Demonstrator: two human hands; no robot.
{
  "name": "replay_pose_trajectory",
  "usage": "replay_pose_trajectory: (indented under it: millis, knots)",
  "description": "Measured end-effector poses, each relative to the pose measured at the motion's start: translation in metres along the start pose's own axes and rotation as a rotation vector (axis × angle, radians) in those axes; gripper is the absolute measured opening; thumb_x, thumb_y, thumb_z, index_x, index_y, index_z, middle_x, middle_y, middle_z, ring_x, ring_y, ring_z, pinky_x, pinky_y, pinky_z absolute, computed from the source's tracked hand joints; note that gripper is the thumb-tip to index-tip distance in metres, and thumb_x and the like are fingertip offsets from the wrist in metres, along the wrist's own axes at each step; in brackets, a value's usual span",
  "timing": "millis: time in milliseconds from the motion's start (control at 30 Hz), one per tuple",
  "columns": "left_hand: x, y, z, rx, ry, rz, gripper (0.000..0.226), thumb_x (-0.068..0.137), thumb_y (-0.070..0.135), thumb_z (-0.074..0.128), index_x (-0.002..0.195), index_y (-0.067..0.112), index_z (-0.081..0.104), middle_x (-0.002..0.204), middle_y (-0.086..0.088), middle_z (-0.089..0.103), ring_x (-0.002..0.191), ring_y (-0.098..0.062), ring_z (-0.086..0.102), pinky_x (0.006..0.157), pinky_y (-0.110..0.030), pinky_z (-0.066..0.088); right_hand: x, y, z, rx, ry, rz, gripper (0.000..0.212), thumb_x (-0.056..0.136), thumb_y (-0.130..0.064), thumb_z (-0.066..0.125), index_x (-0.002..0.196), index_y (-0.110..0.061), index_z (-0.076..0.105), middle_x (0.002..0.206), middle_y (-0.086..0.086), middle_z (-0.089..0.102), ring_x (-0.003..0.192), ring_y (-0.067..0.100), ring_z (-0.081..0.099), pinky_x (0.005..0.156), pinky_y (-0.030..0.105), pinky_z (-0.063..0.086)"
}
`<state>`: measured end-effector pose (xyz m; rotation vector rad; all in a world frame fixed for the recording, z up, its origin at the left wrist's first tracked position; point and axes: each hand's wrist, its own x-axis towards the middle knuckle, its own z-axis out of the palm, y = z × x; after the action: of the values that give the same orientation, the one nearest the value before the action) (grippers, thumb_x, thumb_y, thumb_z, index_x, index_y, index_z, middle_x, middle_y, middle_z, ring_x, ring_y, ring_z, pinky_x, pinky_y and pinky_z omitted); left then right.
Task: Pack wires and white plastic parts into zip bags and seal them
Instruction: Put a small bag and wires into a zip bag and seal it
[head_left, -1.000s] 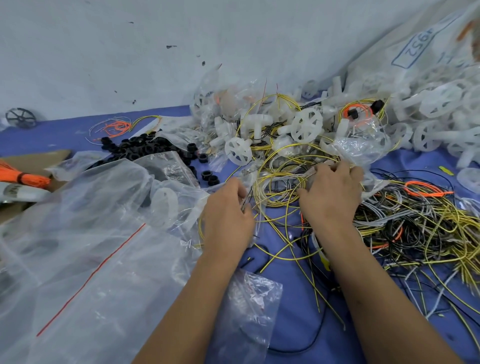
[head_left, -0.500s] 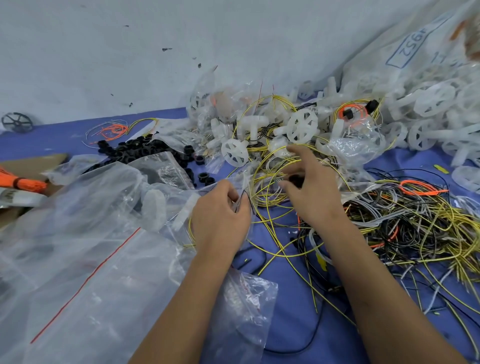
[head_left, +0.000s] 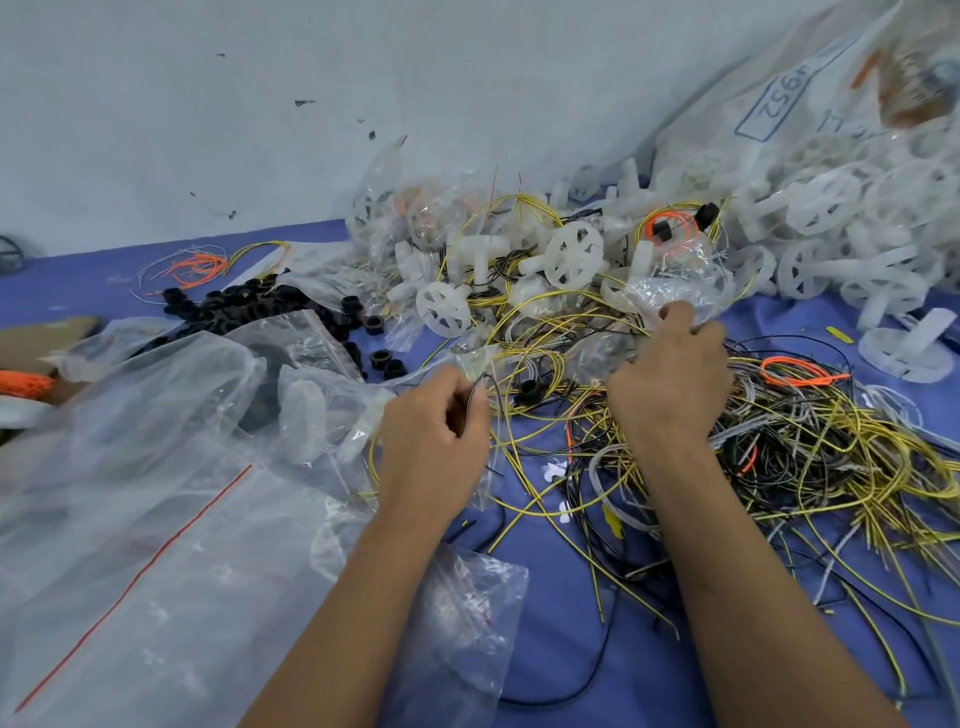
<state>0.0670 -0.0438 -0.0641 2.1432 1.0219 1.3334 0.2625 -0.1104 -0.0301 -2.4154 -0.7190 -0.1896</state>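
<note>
1. My left hand (head_left: 434, 441) is curled round the mouth of a small clear zip bag (head_left: 470, 364) and pinches a thin black wire and a yellow one against it. My right hand (head_left: 670, 384) lies knuckles up on the tangle; its fingertips reach into a crumpled clear bag (head_left: 670, 293) at the far side of the pile, and I cannot tell whether they grip it or only press on it.

2. The big loose zip bags (head_left: 156, 493), one with a red seal line, cover the near left of the blue counter (head_left: 561, 597). I count at least three overlapping sheets; more I cannot separate.

3. The white plastic parts (head_left: 574, 254), spoked wheels on stubby shafts, are heaped far centre and far right, spilling from a large printed sack (head_left: 779, 98). About three lie clear in the middle; the right heap is too many to count.

4. The wires (head_left: 810, 447) sprawl to the right of my right hand and under both hands: mostly yellow, with black, grey and a few orange loops. Uncountable as they lie.

5. Black rings (head_left: 234, 306) sit far left in a heap, with some three strays nearer me.

6. For this step I judge it best to keep the left hand holding the bag mouth wide, free one wire bundle from the tangle with the right hand, and coil it before feeding it in, so that no loop drags its neighbours along or fouls the seal.
</note>
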Motion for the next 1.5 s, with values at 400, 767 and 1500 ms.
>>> replay_pose_trajectory:
  millis: [400,767,1500]
  knots:
    - [0.001,-0.002,0.000,-0.027,-0.006,-0.005,0.029,0.095,0.033,0.060,0.070,0.021,0.053,0.051,0.006,0.046,0.053,-0.016,0.047,0.052,-0.028,0.037,0.005,-0.009,-0.003,1.263,-0.114,-0.017,0.009,0.090,-0.007,0.072,0.092,-0.016,0.073,0.083,-0.005,0.072,0.077,0.009,0.067,0.073,0.028,0.055]
    - [0.002,0.003,-0.001,-0.101,0.121,-0.141,0.029,0.094,0.027,0.056,0.067,0.020,0.048,0.058,0.004,0.049,0.055,-0.011,0.043,0.052,-0.020,0.034,-0.019,-0.030,-0.006,1.966,-0.872,0.003,0.036,0.087,-0.005,0.063,0.122,-0.015,0.061,0.096,0.005,0.072,0.093,0.021,0.071,0.082,0.040,0.060]
    - [0.003,0.004,0.000,-0.104,0.084,0.051,0.023,0.097,0.039,0.059,0.081,0.023,0.064,0.076,0.009,0.059,0.071,-0.014,0.058,0.066,-0.025,0.044,-0.036,-0.042,0.023,1.224,-0.318,0.130,0.038,0.092,-0.010,0.071,0.117,-0.024,0.046,0.081,-0.001,0.062,0.067,0.006,0.064,0.061,0.020,0.052]
